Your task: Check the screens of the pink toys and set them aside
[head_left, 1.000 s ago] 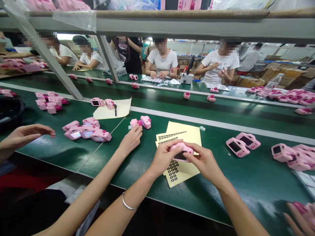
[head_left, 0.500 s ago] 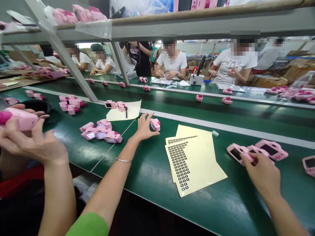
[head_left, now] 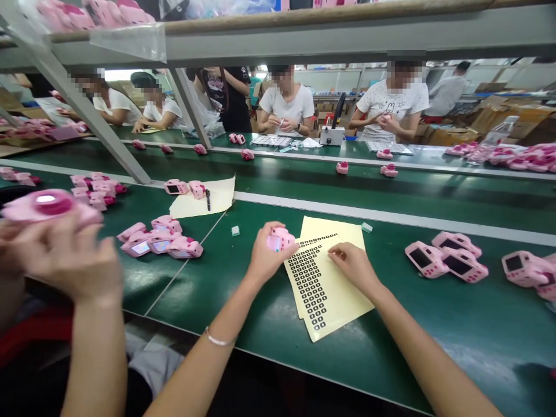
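Observation:
My left hand (head_left: 263, 260), a bracelet on its wrist, is closed round a small pink toy camera (head_left: 278, 238) just above the left edge of a yellow sticker sheet (head_left: 330, 289). The sheet lies on the green belt (head_left: 434, 324) and carries rows of small black square stickers. My right hand (head_left: 354, 267) rests on the sheet with its fingertips pinched together near the top of the sticker rows. What they pinch is too small to make out.
A co-worker's hands (head_left: 69, 260) at the left hold another pink camera (head_left: 47, 205). Several pink cameras (head_left: 160, 238) lie left of me and more (head_left: 447, 258) to the right. A pale sheet with a pen (head_left: 204, 200) lies further back. Other people sit across the line.
My left hand picked the pink camera off the belt and brought it back to the sheet. My right hand left the cameras on the right and came to the stickers.

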A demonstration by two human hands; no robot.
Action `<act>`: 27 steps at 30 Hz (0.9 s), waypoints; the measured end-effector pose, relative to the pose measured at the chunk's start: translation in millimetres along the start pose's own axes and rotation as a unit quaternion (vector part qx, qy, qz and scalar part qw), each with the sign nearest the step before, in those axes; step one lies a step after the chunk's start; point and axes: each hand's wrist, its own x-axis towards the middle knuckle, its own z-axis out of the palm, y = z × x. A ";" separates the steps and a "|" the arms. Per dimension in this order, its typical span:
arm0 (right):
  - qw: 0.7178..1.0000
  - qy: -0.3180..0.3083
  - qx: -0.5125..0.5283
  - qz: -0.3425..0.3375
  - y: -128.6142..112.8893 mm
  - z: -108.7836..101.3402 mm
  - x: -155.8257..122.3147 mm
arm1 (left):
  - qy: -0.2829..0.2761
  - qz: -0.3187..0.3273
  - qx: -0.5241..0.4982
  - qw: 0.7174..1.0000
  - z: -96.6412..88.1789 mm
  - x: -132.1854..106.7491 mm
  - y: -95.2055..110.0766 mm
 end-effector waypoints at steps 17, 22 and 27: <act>0.994 -0.006 -0.063 0.085 -12.0 20.3 25.8 | -0.134 -0.186 -0.361 0.904 8.2 -77.2 -4.5; 0.994 -0.034 -0.061 0.084 -11.6 16.8 32.9 | -0.119 -0.197 -0.376 0.898 9.4 -78.5 -6.3; 0.995 -0.055 -0.020 0.081 -3.9 13.0 40.5 | -0.126 -0.200 -0.345 0.908 7.4 -79.8 -4.1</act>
